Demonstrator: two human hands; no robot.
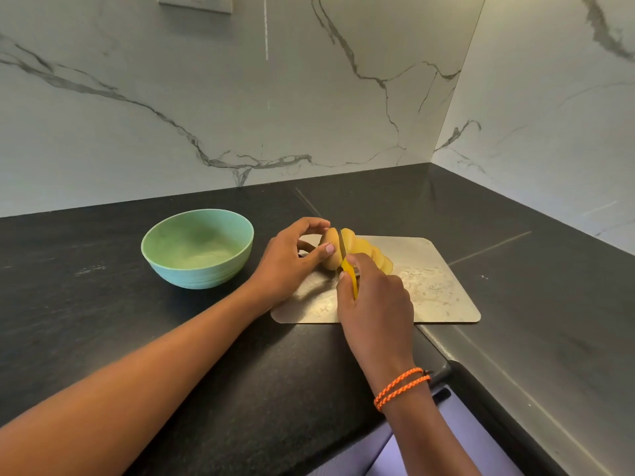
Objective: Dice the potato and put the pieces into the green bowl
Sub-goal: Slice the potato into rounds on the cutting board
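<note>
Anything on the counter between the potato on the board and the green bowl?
Only the left hand, which holds the potato on its bowl side. The dark counter between the cutting board and the green bowl shows nothing else in the way; the bowl looks empty.

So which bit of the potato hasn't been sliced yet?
The thick end piece under the left hand, left of the knife blade. The thin slices fan out to the blade's right.

place: home kitchen | signs: dark stone countertop (206, 338) in a corner, white veined marble backsplash (171, 97), metal cutting board (439, 286), green bowl (197, 249), sliced potato (357, 250)
</note>
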